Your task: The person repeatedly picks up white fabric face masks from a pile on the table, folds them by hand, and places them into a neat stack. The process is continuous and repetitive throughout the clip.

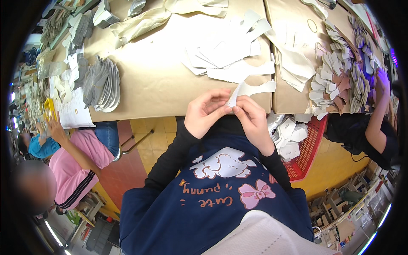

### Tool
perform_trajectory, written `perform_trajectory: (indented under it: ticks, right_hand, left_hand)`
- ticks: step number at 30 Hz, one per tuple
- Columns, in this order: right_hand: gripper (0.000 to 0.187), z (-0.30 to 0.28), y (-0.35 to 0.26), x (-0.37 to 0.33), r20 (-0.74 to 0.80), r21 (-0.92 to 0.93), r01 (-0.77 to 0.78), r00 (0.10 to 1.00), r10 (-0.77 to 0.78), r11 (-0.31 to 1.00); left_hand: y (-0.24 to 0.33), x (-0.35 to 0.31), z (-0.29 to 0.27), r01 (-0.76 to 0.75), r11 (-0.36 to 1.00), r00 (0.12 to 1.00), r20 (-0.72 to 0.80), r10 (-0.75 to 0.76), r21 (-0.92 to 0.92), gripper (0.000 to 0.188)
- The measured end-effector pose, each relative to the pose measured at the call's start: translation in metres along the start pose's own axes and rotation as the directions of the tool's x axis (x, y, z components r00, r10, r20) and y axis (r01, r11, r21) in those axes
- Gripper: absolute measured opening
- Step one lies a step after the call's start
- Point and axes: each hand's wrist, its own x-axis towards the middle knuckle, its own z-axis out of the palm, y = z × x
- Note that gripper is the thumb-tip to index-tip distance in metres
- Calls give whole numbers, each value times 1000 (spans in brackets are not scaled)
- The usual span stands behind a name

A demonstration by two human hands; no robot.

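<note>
Two hands, one white piece (255,88)! Left hand (206,112), fingers loosely curled, and right hand (254,121) both pinched its lower end, near front edge of bench (146,91). Bare room stretched leftward to one grey stack (103,85) (fanned, layers uncountable). One red basket (313,151) sat past edge, right.

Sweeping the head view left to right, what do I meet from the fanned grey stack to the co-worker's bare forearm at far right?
Fanned grey stack → left hand → right hand → red basket → co-worker's bare forearm.
</note>
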Motion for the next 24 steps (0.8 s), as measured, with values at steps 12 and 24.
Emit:
perform_trajectory:
  ticks: [12, 24]
  right_hand:
    - [7, 11, 2, -1, -1, -139, 82, 997, -83, 987]
    - [14, 1, 14, -16, -88, 248, -96, 989, 121, 964]
  left_hand:
    - [10, -2, 9, 98, 936, 978, -205, -27, 340, 10]
    - [1, 14, -4, 142, 968, 986, -120, -119, 208, 15]
